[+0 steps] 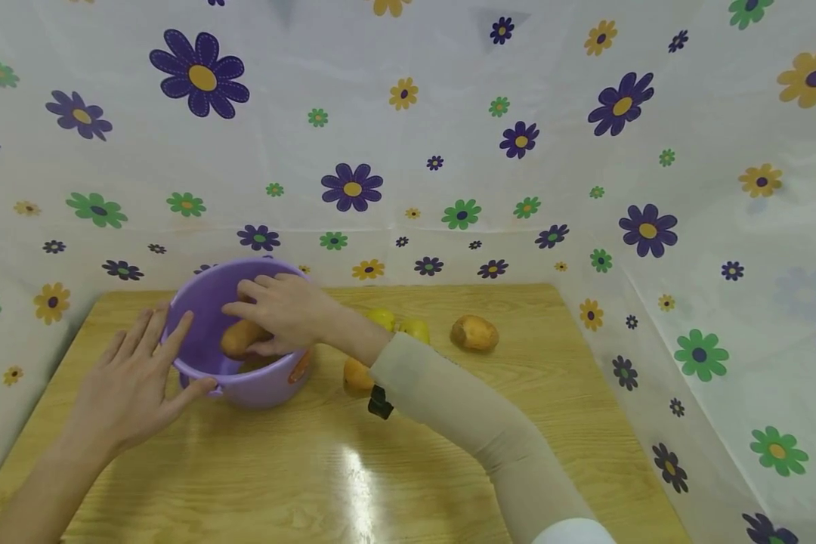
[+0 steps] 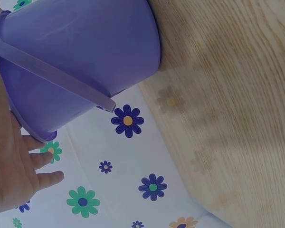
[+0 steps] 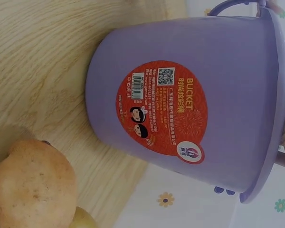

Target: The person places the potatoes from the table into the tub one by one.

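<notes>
A purple plastic bucket (image 1: 258,387) stands on the table's left side. My left hand (image 1: 132,385) rests against its near left rim, fingers spread and straight, the thumb by the handle joint. In the left wrist view the bucket's handle (image 2: 54,71) hangs down along its side. My right hand (image 1: 282,313) reaches inside the bucket and grips a brown, potato-like vegetable (image 1: 241,338), thumb below and fingers above. The bucket's bottom is mostly hidden by this hand. In the right wrist view a red round label (image 3: 161,109) shows on the bucket's outside.
Right of the bucket lie two yellow-green fruits (image 1: 416,329), partly behind the right forearm, and an orange-brown piece (image 1: 357,375). Farther right on the wooden table (image 1: 299,468) is a tan, potato-like vegetable (image 1: 474,333). Flower-printed sheeting (image 1: 408,151) surrounds the table's back and sides.
</notes>
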`<control>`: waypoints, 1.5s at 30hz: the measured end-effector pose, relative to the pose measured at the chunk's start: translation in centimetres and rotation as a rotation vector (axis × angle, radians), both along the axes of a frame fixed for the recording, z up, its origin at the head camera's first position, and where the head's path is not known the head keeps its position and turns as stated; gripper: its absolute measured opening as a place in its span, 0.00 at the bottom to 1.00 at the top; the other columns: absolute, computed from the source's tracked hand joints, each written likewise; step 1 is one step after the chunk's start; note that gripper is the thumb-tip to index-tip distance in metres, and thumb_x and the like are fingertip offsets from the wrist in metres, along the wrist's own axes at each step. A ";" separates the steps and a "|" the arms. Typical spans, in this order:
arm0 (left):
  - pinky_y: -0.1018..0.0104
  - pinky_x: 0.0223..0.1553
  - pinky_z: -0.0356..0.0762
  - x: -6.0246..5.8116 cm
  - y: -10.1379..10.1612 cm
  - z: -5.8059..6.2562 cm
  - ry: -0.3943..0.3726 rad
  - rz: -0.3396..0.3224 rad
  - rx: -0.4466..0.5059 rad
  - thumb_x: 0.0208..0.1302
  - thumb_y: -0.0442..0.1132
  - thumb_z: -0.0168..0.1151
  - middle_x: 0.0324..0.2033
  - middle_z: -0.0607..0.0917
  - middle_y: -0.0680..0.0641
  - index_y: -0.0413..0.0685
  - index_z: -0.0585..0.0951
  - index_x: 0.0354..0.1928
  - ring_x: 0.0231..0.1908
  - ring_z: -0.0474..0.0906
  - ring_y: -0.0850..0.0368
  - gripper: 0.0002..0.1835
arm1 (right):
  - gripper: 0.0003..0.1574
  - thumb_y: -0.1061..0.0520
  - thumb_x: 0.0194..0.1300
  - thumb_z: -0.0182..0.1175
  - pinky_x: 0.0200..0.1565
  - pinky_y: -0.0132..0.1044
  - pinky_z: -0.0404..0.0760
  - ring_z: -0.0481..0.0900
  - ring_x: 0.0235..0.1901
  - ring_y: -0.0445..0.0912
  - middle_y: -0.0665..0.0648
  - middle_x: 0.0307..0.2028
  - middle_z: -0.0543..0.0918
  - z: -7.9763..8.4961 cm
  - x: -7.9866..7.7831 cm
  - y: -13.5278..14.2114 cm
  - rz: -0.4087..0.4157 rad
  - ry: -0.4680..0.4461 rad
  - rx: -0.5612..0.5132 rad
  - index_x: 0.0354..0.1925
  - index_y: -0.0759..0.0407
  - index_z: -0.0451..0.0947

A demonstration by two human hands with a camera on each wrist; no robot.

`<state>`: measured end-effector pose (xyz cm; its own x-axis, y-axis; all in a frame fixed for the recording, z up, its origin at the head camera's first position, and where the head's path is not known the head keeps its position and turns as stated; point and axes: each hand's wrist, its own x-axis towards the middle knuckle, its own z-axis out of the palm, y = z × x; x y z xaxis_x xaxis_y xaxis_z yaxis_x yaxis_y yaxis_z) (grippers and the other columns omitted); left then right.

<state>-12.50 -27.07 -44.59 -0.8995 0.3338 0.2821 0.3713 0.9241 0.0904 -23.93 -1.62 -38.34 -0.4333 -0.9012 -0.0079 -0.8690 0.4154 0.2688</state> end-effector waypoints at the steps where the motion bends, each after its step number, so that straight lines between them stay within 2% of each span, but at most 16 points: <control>1: 0.32 0.84 0.42 0.0 0.0 0.0 0.002 -0.001 0.001 0.68 0.72 0.60 0.84 0.48 0.31 0.48 0.50 0.85 0.83 0.46 0.29 0.56 | 0.47 0.23 0.70 0.57 0.67 0.36 0.80 0.78 0.64 0.45 0.51 0.67 0.77 0.0 -0.1 0.1 0.006 0.004 -0.011 0.78 0.42 0.67; 7: 0.33 0.84 0.43 -0.1 -0.1 0.2 0.002 0.000 0.006 0.67 0.72 0.60 0.84 0.49 0.31 0.48 0.51 0.85 0.83 0.47 0.29 0.56 | 0.43 0.25 0.74 0.53 0.66 0.37 0.81 0.80 0.62 0.46 0.52 0.65 0.79 0.2 -0.1 1.1 0.067 0.057 -0.113 0.76 0.44 0.71; 14: 0.31 0.83 0.47 -0.1 -0.1 0.3 0.002 0.001 -0.005 0.67 0.72 0.59 0.83 0.51 0.30 0.48 0.51 0.85 0.83 0.47 0.30 0.57 | 0.43 0.25 0.71 0.56 0.53 0.36 0.86 0.82 0.59 0.46 0.52 0.63 0.81 1.0 0.6 2.8 0.097 0.112 -0.240 0.74 0.45 0.73; 20: 0.31 0.83 0.47 -0.1 -0.3 0.2 0.002 0.004 -0.007 0.67 0.73 0.59 0.83 0.50 0.30 0.49 0.50 0.86 0.83 0.47 0.29 0.57 | 0.45 0.23 0.71 0.55 0.56 0.36 0.84 0.82 0.60 0.46 0.52 0.64 0.82 1.3 1.4 3.9 0.093 0.150 -0.262 0.74 0.46 0.73; 27: 0.34 0.85 0.43 0.0 -0.3 0.2 -0.012 0.014 0.000 0.68 0.72 0.60 0.84 0.50 0.31 0.50 0.49 0.86 0.84 0.46 0.31 0.57 | 0.46 0.24 0.70 0.56 0.60 0.37 0.83 0.83 0.60 0.47 0.54 0.62 0.84 1.0 2.5 5.5 0.126 0.199 -0.310 0.72 0.49 0.75; 34: 0.32 0.84 0.43 0.0 -0.1 0.3 -0.017 0.014 -0.005 0.68 0.72 0.59 0.83 0.50 0.30 0.48 0.50 0.86 0.83 0.47 0.30 0.56 | 0.50 0.22 0.64 0.62 0.51 0.36 0.86 0.84 0.56 0.48 0.54 0.60 0.85 0.0 3.5 7.1 0.142 0.225 -0.393 0.71 0.51 0.76; 36: 0.32 0.84 0.44 0.0 -0.1 0.3 -0.016 0.013 -0.004 0.68 0.72 0.59 0.83 0.51 0.30 0.48 0.50 0.86 0.83 0.47 0.30 0.57 | 0.54 0.21 0.61 0.64 0.51 0.36 0.86 0.84 0.56 0.48 0.56 0.61 0.84 -0.2 3.7 7.4 0.123 0.216 -0.404 0.72 0.52 0.75; 40: 0.31 0.83 0.46 -0.1 -0.1 0.4 -0.014 0.010 -0.001 0.68 0.72 0.59 0.84 0.50 0.31 0.48 0.51 0.85 0.83 0.47 0.30 0.57 | 0.60 0.19 0.59 0.65 0.62 0.40 0.85 0.82 0.61 0.50 0.59 0.65 0.81 -0.3 4.4 8.3 0.071 0.162 -0.406 0.76 0.54 0.70; 43: 0.30 0.83 0.47 -0.1 -0.1 0.4 -0.014 0.009 -0.001 0.68 0.72 0.59 0.84 0.49 0.31 0.47 0.52 0.85 0.83 0.47 0.30 0.56 | 0.61 0.19 0.60 0.64 0.67 0.43 0.83 0.81 0.64 0.52 0.60 0.67 0.80 -0.3 4.9 9.1 0.050 0.143 -0.406 0.77 0.55 0.68; 45: 0.30 0.82 0.48 -0.1 -0.1 0.4 -0.016 0.008 0.000 0.68 0.72 0.59 0.84 0.49 0.32 0.47 0.51 0.85 0.84 0.47 0.30 0.56 | 0.61 0.20 0.60 0.64 0.66 0.43 0.83 0.81 0.64 0.52 0.60 0.66 0.81 -0.4 5.0 9.7 0.049 0.159 -0.410 0.76 0.55 0.69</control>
<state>-12.64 -27.13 -44.17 -0.9065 0.3266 0.2676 0.3624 0.9271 0.0959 -18.90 8.12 -38.78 -0.3566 -0.8357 0.4176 -0.8519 0.4744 0.2220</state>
